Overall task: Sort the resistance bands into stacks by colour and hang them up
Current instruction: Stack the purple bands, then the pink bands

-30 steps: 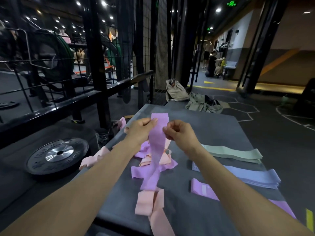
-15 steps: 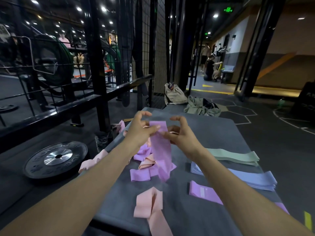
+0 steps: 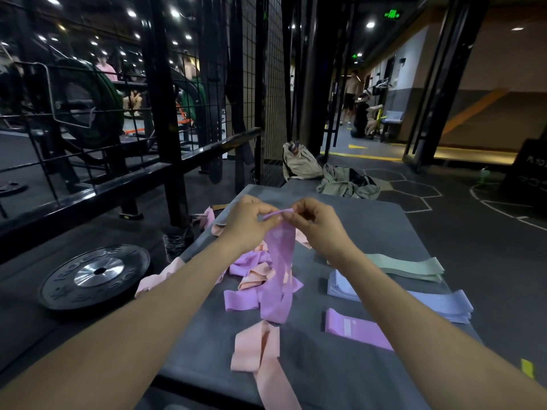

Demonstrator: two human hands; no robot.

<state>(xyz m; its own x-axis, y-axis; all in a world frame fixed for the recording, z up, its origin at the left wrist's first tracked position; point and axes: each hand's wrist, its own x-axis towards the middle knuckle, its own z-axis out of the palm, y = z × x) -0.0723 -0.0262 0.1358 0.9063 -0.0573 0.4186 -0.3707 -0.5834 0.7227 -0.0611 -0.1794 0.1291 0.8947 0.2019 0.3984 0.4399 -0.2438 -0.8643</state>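
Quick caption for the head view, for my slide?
Both hands pinch a purple band above unsorted bands, sorted stacks alongside.

Bare forearms, no sleeves, watch or rings: left hand (image 3: 248, 224) and right hand (image 3: 318, 227) ungloved.

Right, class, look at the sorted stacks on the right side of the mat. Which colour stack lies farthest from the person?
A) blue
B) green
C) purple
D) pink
B: the green stack lies beyond the blue stack, and the purple stack is nearest; no pink stack lies on that side.
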